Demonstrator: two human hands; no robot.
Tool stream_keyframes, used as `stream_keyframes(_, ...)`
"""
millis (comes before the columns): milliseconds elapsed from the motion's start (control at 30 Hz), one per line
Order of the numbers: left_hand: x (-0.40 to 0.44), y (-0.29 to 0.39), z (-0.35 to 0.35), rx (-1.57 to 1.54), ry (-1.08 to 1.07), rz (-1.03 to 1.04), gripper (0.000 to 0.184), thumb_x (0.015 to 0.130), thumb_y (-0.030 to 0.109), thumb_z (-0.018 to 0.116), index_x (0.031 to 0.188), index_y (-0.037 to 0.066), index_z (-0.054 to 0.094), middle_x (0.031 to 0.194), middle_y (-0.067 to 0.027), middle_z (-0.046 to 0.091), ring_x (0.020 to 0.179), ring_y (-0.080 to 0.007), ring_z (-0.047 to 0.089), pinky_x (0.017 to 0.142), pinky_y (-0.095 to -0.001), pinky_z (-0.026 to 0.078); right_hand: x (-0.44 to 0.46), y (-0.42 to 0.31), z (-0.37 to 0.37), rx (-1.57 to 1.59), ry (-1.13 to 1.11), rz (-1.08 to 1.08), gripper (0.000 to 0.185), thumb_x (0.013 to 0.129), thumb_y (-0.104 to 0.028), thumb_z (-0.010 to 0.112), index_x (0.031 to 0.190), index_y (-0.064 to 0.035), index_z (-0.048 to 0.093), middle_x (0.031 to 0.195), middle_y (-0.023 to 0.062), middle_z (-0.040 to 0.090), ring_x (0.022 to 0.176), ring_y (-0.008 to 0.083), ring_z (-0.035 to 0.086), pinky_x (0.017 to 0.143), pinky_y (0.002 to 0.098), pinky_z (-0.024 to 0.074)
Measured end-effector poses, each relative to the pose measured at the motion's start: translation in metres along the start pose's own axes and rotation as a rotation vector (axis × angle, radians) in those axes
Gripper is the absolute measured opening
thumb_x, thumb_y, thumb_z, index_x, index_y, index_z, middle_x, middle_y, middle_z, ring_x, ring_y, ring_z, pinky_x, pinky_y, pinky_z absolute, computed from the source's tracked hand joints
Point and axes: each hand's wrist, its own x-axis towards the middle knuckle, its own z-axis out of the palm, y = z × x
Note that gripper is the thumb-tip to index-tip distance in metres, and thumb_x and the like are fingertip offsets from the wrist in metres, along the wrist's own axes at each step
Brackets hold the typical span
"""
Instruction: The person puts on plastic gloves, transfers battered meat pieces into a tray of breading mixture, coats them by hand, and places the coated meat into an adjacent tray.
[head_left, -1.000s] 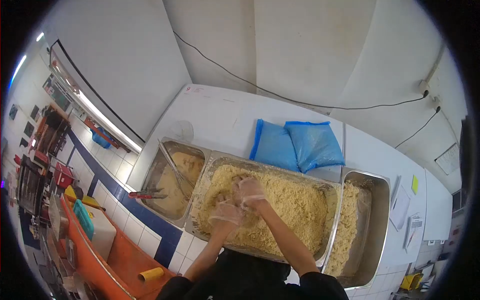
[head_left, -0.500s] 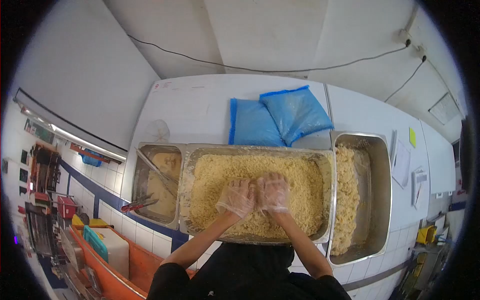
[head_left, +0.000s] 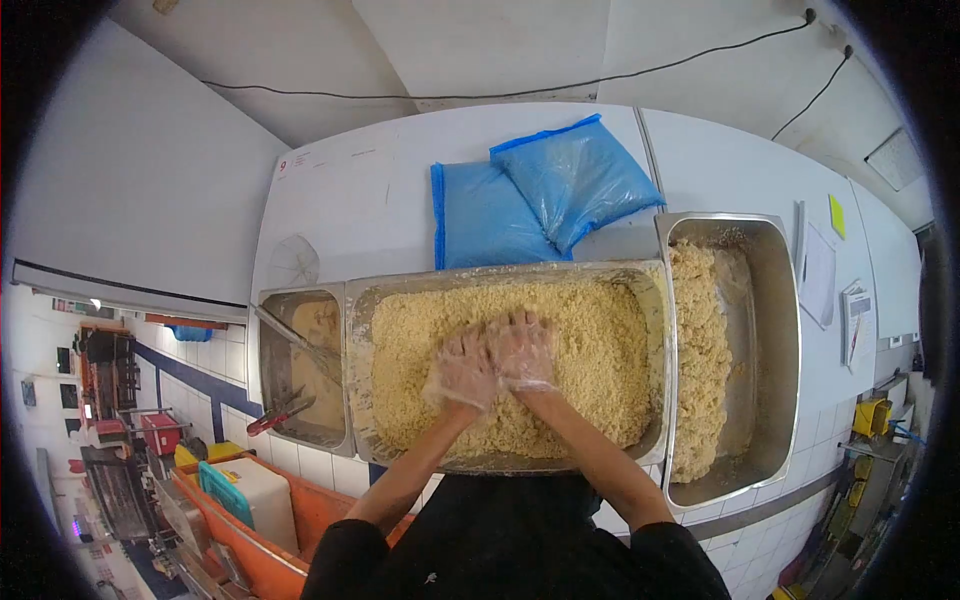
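Reaching out from black sleeves [head_left: 345, 562], we are resting our left hand [head_left: 465, 368] and right hand [head_left: 522, 350], both in clear gloves, palms down on pale yellow crumbs [head_left: 600, 370]. Each grip is standing wide, fingers stretched out; whether anything is lying under the palms, we cannot tell. The crumbs are filling most of the middle metal pan [head_left: 358, 345]. To its left, a smaller pan [head_left: 268, 370] is holding a beige mixture [head_left: 318, 385], while a long metal utensil [head_left: 287, 332] and red-handled tongs [head_left: 280, 415] are leaning over it. To the right, another pan [head_left: 742, 400] is holding a clumpy mass [head_left: 700, 360] along its left side. Beyond, two blue bags [head_left: 580, 180] are overlapping on the white counter [head_left: 340, 200]. Farthest back, a dark cable [head_left: 520, 93] is running along the wall.
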Motion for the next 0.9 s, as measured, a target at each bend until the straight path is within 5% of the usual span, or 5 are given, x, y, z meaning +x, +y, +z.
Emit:
stream_keyframes(133,-0.006,-0.018,0.008,0.085,-0.093,-0.067,0.060,0.095,0.046,0.041,0.139,0.005,0.039,0.136,-0.0248,0.044,0.124,-0.0432,0.043,0.103,-0.0528,0.034,-0.009,0.005,-0.002,-0.160,0.096,-0.086,0.054,0.093,-0.034,0.048,0.135,-0.0003,0.044,0.137,0.0213,0.046,0.134,0.0384,0.035,0.111,0.0585,0.0203)
stream_keyframes(300,-0.017,-0.043,-0.066,-0.188,-0.696,-0.092,0.090,0.083,0.069,0.051,0.148,0.011,0.027,0.137,-0.0264,0.046,0.125,-0.0368,0.049,0.103,-0.0416,0.042,-0.005,0.031,-0.079,0.228,-0.554,0.176,0.058,0.094,-0.036,0.053,0.138,0.0006,0.042,0.128,0.0220,0.056,0.124,0.0354,0.049,0.107,0.0506,0.0319)
stream_keyframes(533,-0.024,-0.083,-0.002,-0.769,-0.666,-0.022,0.091,0.076,0.046,0.076,0.145,0.007,0.031,0.124,-0.0222,0.058,0.106,-0.0233,0.061,0.093,-0.0352,0.050,0.019,0.105,0.044,1.414,-0.891,-0.094,0.058,0.089,-0.020,0.065,0.139,0.0001,0.042,0.124,0.0211,0.059,0.115,0.0326,0.058,0.096,0.0502,0.0465)
stream_keyframes(733,0.012,-0.025,-0.129,-0.573,-0.503,-0.069,0.078,0.073,0.038,0.080,0.137,0.008,0.045,0.123,-0.0158,0.060,0.097,-0.0232,0.064,0.091,-0.0359,0.052,0.030,0.049,-0.093,1.299,-0.701,0.346,0.073,0.087,-0.024,0.068,0.144,-0.0003,0.030,0.130,0.0210,0.055,0.120,0.0334,0.053,0.103,0.0457,0.0422)
stream_keyframes(900,-0.003,-0.022,-0.133,-0.037,-0.208,0.382,0.062,0.078,0.045,0.071,0.125,0.008,0.055,0.116,-0.0179,0.062,0.105,-0.0285,0.061,0.092,-0.0426,0.050,0.018,0.041,-0.098,-0.090,-0.170,-0.483,0.080,0.084,-0.050,0.063,0.138,0.0037,0.037,0.121,0.0217,0.059,0.111,0.0341,0.057,0.102,0.0369,0.0428)
